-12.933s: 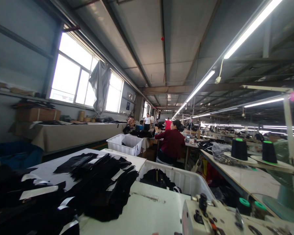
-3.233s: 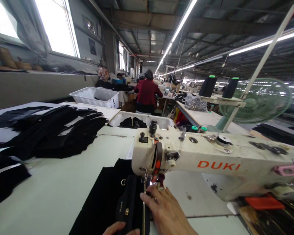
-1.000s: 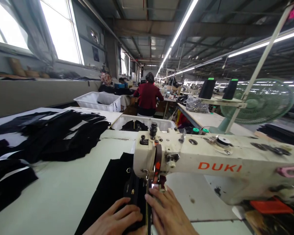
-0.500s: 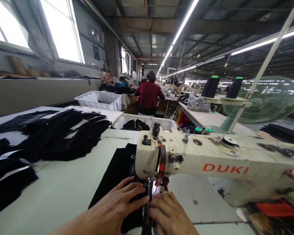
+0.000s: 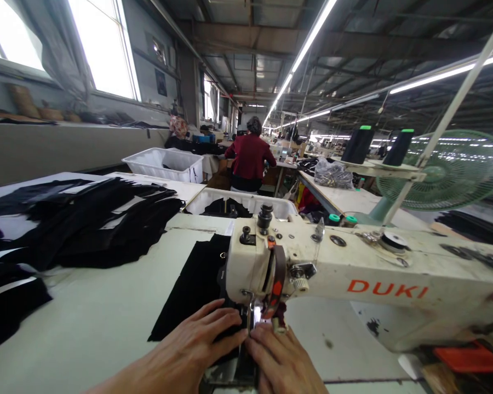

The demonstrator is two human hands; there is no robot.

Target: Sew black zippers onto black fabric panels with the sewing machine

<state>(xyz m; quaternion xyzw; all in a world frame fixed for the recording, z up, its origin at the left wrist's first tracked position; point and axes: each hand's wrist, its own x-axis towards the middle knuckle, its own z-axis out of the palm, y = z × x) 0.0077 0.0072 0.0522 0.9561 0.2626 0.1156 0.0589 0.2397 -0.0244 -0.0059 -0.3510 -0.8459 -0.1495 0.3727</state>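
A black fabric piece with a small metal ring near its far end lies on the pale table, partly under the head of a sewing machine marked DUKI. My left hand rests flat on this cloth, left of the needle area, with fingers stretched out. Close by on the right, my right hand has its fingers bent and pressed together at the cloth's edge, just in front of the presser foot. Its thumb is hidden. A small lamp lights the stitching spot; the needle tip cannot be made out.
Stacked black fabric pieces with white strips lie at left. Behind the machine stands a white bin with black cloth; another white bin is farther back. Thread cones and a green fan are at right. A person in red sits ahead.
The black fabric has slid a little away from me under the machine, and its near end has drawn up toward my hands. Both hands keep nearly the same places. The view has shifted slightly.
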